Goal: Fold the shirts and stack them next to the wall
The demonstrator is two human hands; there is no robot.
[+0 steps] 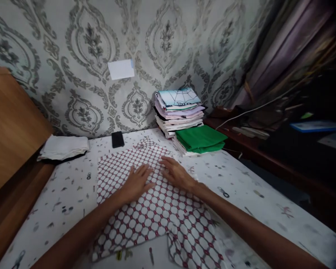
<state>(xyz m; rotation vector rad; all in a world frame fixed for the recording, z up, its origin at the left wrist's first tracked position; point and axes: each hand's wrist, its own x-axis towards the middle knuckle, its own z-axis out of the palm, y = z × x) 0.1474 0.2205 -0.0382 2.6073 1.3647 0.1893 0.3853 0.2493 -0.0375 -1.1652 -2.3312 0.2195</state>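
A white garment with a red and grey lattice pattern lies spread on the bed-like surface in front of me. What looks like its collar end points toward the wall, and a sleeve-like part reaches down at the lower right. My left hand rests flat on the middle of the cloth, fingers apart. Opposite it, my right hand lies palm down near the cloth's right side, its fingers stretched out. Neither hand grips anything. Part of the fabric is hidden under my hands and forearms.
Folded clothes form a tall stack by the wall, with a folded green cloth before it. A black phone lies near the wall. Folded white cloths sit left, beside a wooden panel. A dark cluttered table stands right.
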